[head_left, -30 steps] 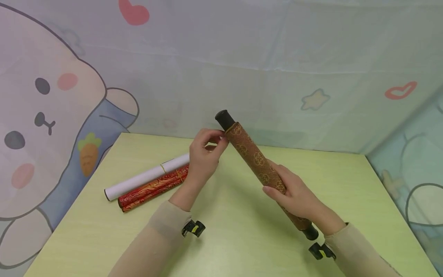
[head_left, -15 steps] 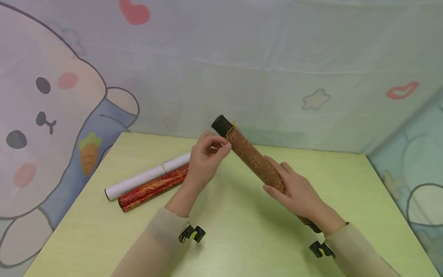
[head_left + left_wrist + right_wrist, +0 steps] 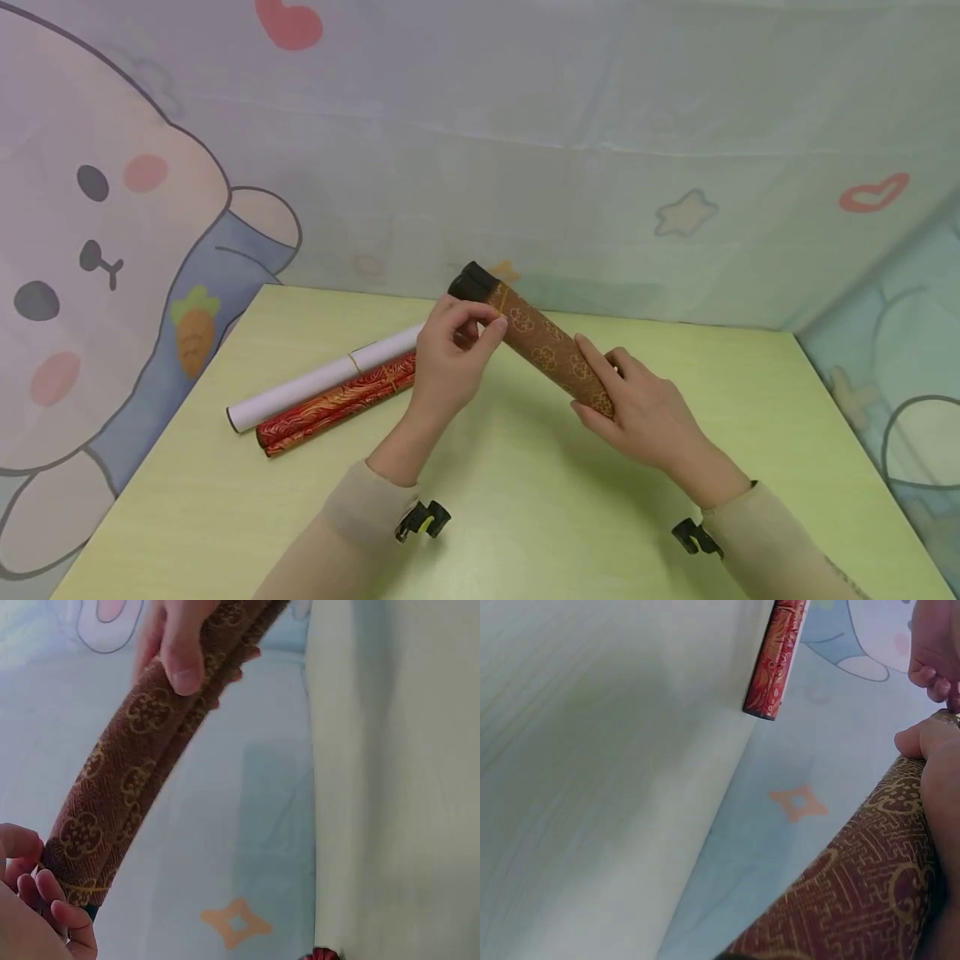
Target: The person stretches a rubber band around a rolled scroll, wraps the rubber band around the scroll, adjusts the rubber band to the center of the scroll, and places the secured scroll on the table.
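Note:
A brown scroll (image 3: 551,348) with gold flower patterns is held slantwise above the table. Two black ends (image 3: 472,283) stick out side by side at its upper left. Around its lower part my right hand (image 3: 641,417) is wrapped, thumb on the near side. With thumb and forefinger my left hand (image 3: 453,354) pinches a thin yellow band (image 3: 79,887), which crosses the scroll close to the black ends. The left wrist view shows the band drawn out slightly at one side. The scroll's lower right end is hidden behind my right hand in the head view.
On the table (image 3: 525,517), left of my hands, lie a white roll (image 3: 300,387) and a red-and-gold scroll (image 3: 330,404), side by side, each with a yellow band. My left hand covers their far ends. A printed cloth (image 3: 570,150) hangs behind the table.
The scroll's upper end has sunk and shifted left, and the scroll has rolled so both black ends show. My left hand stays at that end; the band now crosses the visible face.

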`<state>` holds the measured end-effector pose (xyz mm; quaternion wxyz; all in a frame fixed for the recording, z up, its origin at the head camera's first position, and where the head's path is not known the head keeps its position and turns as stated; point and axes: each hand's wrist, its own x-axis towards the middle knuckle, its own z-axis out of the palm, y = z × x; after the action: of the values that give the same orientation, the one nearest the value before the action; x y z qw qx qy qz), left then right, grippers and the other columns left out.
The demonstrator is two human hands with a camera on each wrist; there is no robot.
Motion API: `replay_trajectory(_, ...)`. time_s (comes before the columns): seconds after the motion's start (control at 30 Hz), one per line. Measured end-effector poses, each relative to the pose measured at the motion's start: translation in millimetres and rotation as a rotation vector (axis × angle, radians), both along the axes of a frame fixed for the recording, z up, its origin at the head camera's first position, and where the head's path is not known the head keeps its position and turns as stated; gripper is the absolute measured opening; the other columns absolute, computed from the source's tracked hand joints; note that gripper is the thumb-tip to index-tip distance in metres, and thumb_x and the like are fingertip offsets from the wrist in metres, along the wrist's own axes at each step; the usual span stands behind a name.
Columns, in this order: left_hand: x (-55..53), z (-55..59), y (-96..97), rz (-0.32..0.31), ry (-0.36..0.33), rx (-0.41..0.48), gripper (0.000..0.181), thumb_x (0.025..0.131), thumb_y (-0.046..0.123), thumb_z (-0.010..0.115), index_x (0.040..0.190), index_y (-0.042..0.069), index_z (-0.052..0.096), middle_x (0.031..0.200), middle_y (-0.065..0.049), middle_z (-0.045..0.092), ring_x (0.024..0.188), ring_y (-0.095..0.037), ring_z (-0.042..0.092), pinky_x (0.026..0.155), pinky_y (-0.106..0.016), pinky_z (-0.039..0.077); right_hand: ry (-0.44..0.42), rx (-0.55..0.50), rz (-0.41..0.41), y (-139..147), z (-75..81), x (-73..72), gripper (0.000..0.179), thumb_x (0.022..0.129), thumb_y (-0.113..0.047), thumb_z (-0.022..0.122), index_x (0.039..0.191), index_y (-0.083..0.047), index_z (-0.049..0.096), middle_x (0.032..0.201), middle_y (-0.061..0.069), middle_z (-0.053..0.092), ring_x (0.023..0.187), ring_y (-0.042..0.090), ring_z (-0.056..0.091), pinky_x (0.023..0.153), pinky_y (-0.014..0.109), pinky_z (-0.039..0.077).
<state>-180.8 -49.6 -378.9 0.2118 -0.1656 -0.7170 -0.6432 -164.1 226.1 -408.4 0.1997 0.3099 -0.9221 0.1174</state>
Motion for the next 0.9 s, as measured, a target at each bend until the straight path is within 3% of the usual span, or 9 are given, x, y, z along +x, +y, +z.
replay_trajectory(0.17, 1.5, -10.0, 0.9, 0.076, 0.069, -0.069, 0.008, 0.1, 0.011, 0.077, 0.104, 0.005, 0.078, 0.09, -0.009, 0.054, 0.079, -0.02, 0.051, 0.068, -0.023, 0.045, 0.011, -0.006, -0.012, 0.5, 0.4, -1.7, 0.078, 0.096, -0.043, 0.073, 0.163, -0.016, 0.044, 0.111, 0.014, 0.062, 0.076, 0.021, 0.056, 0.047, 0.032, 0.045)
replay_trajectory(0.27, 2.4, -18.0, 2.4, 0.142, 0.082, -0.033, 0.008, 0.1, 0.011, 0.076, 0.104, 0.005, 0.078, 0.09, -0.008, 0.058, 0.079, -0.018, 0.055, 0.069, -0.023, 0.049, -0.003, -0.015, -0.012, 0.3, 1.8, -2.4, 0.079, 0.095, -0.043, 0.074, 0.164, -0.018, 0.043, 0.11, 0.013, 0.061, 0.076, 0.02, 0.055, 0.048, 0.031, 0.045)
replay_trajectory(0.4, 4.0, -24.1, 3.3, 0.202, 0.042, 0.024, 0.008, 0.1, 0.011, 0.076, 0.103, 0.004, 0.076, 0.092, -0.008, 0.063, 0.083, -0.018, 0.061, 0.073, -0.026, 0.053, -0.021, -0.039, -0.026, 0.8, 5.9, -3.4, 0.081, 0.095, -0.04, 0.076, 0.165, -0.018, 0.042, 0.106, 0.012, 0.059, 0.069, 0.017, 0.05, 0.049, 0.03, 0.042)
replay_trajectory(0.47, 3.2, -23.9, 3.4, 0.176, -0.027, 0.084, 0.013, 0.1, 0.013, 0.076, 0.108, 0.003, 0.074, 0.1, -0.009, 0.067, 0.088, -0.019, 0.066, 0.077, -0.028, 0.057, -0.021, -0.05, -0.034, 1.6, 8.1, -3.6, 0.081, 0.094, -0.038, 0.078, 0.165, -0.017, 0.043, 0.105, 0.012, 0.058, 0.067, 0.015, 0.048, 0.049, 0.03, 0.04)
replay_trajectory(0.57, -1.8, -19.3, 4.5, 0.076, -0.164, 0.218, 0.027, 0.103, 0.021, 0.074, 0.124, 0.004, 0.07, 0.119, -0.011, 0.07, 0.104, -0.024, 0.072, 0.088, -0.034, 0.062, -0.023, -0.056, -0.029, 1.3, 10.1, -4.1, 0.081, 0.094, -0.038, 0.078, 0.165, -0.019, 0.042, 0.106, 0.011, 0.058, 0.067, 0.015, 0.048, 0.049, 0.03, 0.04)
replay_trajectory(0.67, -8.7, -11.6, 7.7, -0.052, -0.302, 0.374, 0.044, 0.107, 0.028, 0.068, 0.144, 0.004, 0.061, 0.141, -0.013, 0.065, 0.127, -0.028, 0.067, 0.101, -0.044, 0.059, -0.014, -0.053, -0.015, -0.3, 10.5, -4.1, 0.08, 0.094, -0.04, 0.077, 0.165, -0.02, 0.043, 0.107, 0.011, 0.059, 0.069, 0.015, 0.051, 0.048, 0.029, 0.042)
replay_trajectory(0.73, -11.7, -5.5, 11.3, -0.116, -0.366, 0.438, 0.051, 0.109, 0.031, 0.065, 0.15, 0.002, 0.057, 0.148, -0.016, 0.061, 0.137, -0.03, 0.061, 0.108, -0.05, 0.054, -0.007, -0.052, -0.008, -1.8, 9.8, -4.0, 0.08, 0.094, -0.042, 0.076, 0.165, -0.022, 0.043, 0.107, 0.011, 0.059, 0.069, 0.015, 0.052, 0.048, 0.03, 0.042)
replay_trajectory(0.8, -14.1, -1.1, 15.6, -0.153, -0.415, 0.482, 0.054, 0.11, 0.035, 0.062, 0.152, 0.001, 0.055, 0.151, -0.017, 0.06, 0.142, -0.03, 0.057, 0.113, -0.053, 0.05, 0.009, -0.053, -0.003, -2.9, 8.6, -4.0, 0.08, 0.094, -0.043, 0.075, 0.164, -0.022, 0.044, 0.107, 0.011, 0.06, 0.069, 0.016, 0.053, 0.047, 0.03, 0.042)
replay_trajectory(0.9, -15.3, 4.4, 22.4, -0.16, -0.469, 0.534, 0.054, 0.111, 0.04, 0.06, 0.151, 0.003, 0.057, 0.148, -0.015, 0.062, 0.14, -0.029, 0.059, 0.116, -0.054, 0.047, 0.031, -0.059, 0.005, -4.4, 6.4, -4.8, 0.079, 0.095, -0.046, 0.073, 0.164, -0.021, 0.045, 0.107, 0.012, 0.06, 0.068, 0.017, 0.054, 0.046, 0.031, 0.043)
